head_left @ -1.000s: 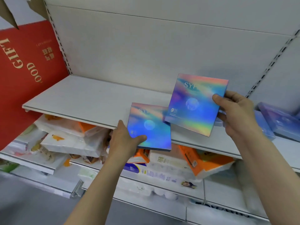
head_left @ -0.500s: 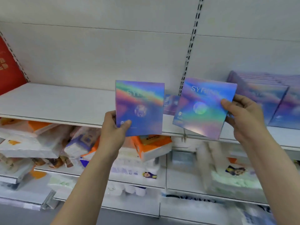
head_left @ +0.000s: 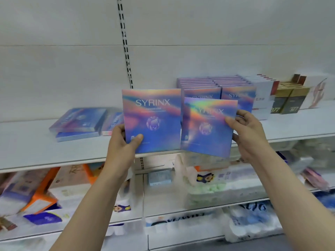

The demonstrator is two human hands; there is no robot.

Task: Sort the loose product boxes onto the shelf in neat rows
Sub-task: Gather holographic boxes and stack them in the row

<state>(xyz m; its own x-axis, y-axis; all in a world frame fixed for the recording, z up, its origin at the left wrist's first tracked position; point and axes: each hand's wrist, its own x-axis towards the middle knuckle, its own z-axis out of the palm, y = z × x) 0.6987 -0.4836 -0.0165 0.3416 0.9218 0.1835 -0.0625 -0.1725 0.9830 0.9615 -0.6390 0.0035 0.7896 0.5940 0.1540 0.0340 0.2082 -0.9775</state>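
Shelving of white metal fills the view, and its upper shelf point(head_left: 36, 153) carries the task's goods. At the back right of this shelf stand neat rows of holographic boxes point(head_left: 217, 87), upright and close together, and just beside them on the right are white boxes point(head_left: 263, 98) and gold and grey boxes point(head_left: 288, 102). On the left part of the shelf lie loose boxes point(head_left: 79, 122) flat, one on another, a little crooked. The lower shelves hold packs of tissue paper point(head_left: 208, 189), blurred. In front of the shelf edge two SYRINX boxes are held upright, side by side, edges almost touching. The left hand point(head_left: 125, 142) grips the left box point(head_left: 152, 120) at its lower left corner, thumb on the front. The right hand point(head_left: 248, 131) grips the right box point(head_left: 208, 127), slightly tilted, at its right edge.
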